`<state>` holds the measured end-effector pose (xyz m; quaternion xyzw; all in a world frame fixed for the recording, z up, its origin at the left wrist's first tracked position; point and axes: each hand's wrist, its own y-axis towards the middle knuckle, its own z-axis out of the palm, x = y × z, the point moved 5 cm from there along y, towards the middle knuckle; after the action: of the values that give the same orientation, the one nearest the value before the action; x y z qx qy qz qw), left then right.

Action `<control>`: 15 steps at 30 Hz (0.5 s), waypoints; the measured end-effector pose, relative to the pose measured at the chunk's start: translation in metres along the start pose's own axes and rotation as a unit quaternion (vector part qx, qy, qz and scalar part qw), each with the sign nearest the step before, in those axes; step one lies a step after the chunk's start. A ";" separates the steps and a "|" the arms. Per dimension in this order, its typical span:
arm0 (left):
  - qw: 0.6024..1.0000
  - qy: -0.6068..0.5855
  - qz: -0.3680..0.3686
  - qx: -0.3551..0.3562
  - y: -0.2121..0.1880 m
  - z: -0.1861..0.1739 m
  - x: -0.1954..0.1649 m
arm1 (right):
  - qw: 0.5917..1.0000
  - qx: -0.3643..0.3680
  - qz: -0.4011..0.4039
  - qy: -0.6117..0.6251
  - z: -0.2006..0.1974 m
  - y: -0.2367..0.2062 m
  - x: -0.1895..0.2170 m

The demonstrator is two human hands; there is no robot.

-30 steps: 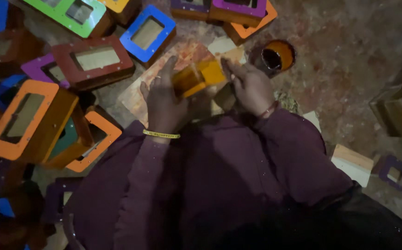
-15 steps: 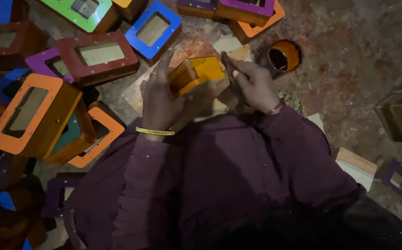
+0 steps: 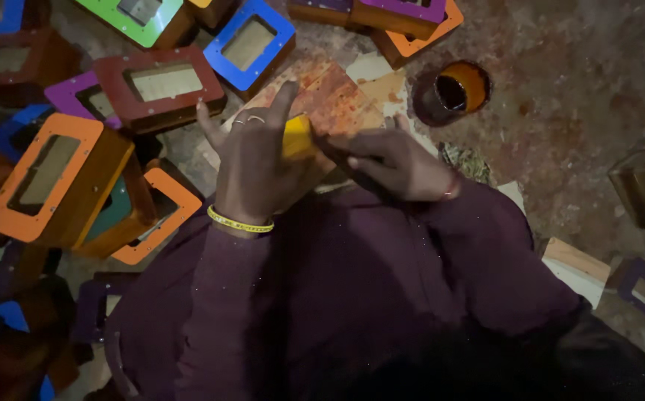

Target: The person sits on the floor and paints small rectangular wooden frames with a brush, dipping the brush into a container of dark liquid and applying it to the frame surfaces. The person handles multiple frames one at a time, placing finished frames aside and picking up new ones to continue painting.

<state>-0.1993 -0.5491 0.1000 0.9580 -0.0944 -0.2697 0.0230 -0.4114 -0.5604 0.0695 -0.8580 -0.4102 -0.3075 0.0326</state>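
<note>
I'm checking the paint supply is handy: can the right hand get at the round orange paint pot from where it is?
Probably yes. The right hand is at the small yellow box, and the round orange paint pot stands just beyond it with bare floor between.

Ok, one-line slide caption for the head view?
Left hand holds a yellow box while right hand works on it, colourful framed boxes around.

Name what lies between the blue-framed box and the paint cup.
In the head view, a paint-stained board lies between the blue-framed box and the paint cup.
</note>
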 end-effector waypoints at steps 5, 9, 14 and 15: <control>0.977 -0.123 0.099 -0.141 0.000 0.000 -0.009 | 0.980 -0.039 0.174 -0.085 -0.049 -0.044 -0.071; 0.970 -0.184 0.065 -0.142 0.003 0.018 -0.006 | 0.915 -0.220 0.331 -0.073 -0.094 -0.081 -0.165; 0.981 -0.137 0.016 -0.138 0.001 0.024 0.024 | 0.838 -0.024 0.438 -0.324 -0.074 -0.096 -0.263; 0.980 -0.101 0.039 -0.166 0.001 0.021 0.027 | 0.850 -0.010 0.418 -0.321 -0.067 -0.089 -0.276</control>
<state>-0.1876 -0.5552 0.0678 0.9042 -0.0870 -0.3761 0.1827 -0.6398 -0.7105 -0.0470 -0.9996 0.0030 0.0235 0.0159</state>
